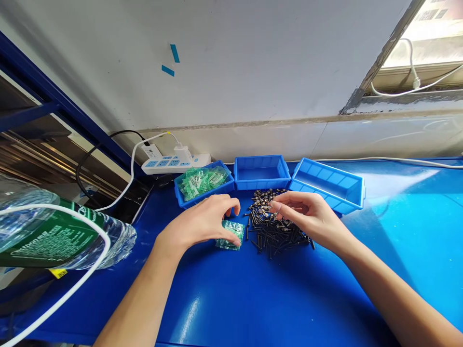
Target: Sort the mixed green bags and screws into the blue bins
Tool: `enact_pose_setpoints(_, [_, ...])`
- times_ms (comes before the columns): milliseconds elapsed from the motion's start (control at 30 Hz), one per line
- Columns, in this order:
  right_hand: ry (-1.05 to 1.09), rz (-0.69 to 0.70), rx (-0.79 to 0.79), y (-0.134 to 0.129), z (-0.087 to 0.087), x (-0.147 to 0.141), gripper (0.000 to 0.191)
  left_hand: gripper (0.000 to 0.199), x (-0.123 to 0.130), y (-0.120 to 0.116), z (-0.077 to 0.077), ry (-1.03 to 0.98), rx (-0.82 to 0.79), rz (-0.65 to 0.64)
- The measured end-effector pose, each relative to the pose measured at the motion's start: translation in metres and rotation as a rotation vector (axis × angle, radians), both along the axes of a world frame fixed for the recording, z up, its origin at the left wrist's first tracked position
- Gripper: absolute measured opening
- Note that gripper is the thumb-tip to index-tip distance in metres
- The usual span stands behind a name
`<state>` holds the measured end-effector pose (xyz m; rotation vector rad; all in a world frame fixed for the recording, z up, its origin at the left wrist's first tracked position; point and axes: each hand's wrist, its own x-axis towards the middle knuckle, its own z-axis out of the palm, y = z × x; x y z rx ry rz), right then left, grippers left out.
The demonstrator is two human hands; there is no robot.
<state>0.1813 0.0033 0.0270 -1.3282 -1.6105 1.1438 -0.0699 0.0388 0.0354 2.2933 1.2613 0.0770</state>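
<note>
Screws lie in a loose pile on the blue counter, dark ones on the near side of the pile and shinier ones mixed in on its far side. Three blue bins arc around the pile's far edge: the left bin, holding green packets, beyond it to the left; the middle bin straight behind it; the right bin beyond it to the right. Such a close arc probably keeps everything within short reach of both hands. One green packet lies just left of the pile, likely set there to be handy to the left hand.

That hand comes in left of the pile, palm down and wrist bent, its fingers arched wide of the thumb, which lies over the packet. From the pile's right side, the right hand reaches above the screws, forearm slanting inward. Its thumb and forefinger are narrow, tips nearly together; whether they pinch a small piece, I cannot tell.
</note>
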Motion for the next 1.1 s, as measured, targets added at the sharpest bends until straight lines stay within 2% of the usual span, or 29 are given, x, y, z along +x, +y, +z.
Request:
enact_pose_setpoints(100, [-0.01,0.004,0.011,0.0,0.0,0.0,0.05,0.034,0.001,0.002,-0.003,-0.009,-0.055,-0.007])
enact_pose_setpoints(200, [-0.003,0.008,0.012,0.0,0.0,0.0,0.049,0.037,0.002,0.004,-0.004,-0.037,-0.1,-0.004])
enact_pose_setpoints(367, [0.001,0.006,0.023,0.0,-0.004,0.0,0.046,0.041,0.003,0.004,0.003,-0.132,-0.206,0.024])
enact_pose_setpoints(467, [-0.011,0.006,0.03,0.0,-0.004,0.0,0.039,0.035,0.005,0.002,0.007,-0.291,-0.179,0.058])
enact_pose_setpoints(600, [-0.029,0.052,0.027,-0.002,-0.002,0.0,0.037,0.031,0.015,-0.001,0.008,-0.577,-0.094,0.184])
enact_pose_setpoints(700, [-0.038,0.098,0.006,-0.003,-0.001,-0.001,0.039,0.028,0.026,-0.005,0.006,-0.719,-0.16,0.226])
enact_pose_setpoints(867, [0.007,0.096,-0.06,-0.001,-0.003,0.002,0.044,0.02,0.033,-0.008,0.005,-0.811,-0.264,0.193])
enact_pose_setpoints(1100, [0.065,0.08,-0.051,0.001,0.002,0.005,0.04,0.024,0.031,-0.006,0.0,-0.842,-0.237,0.127])
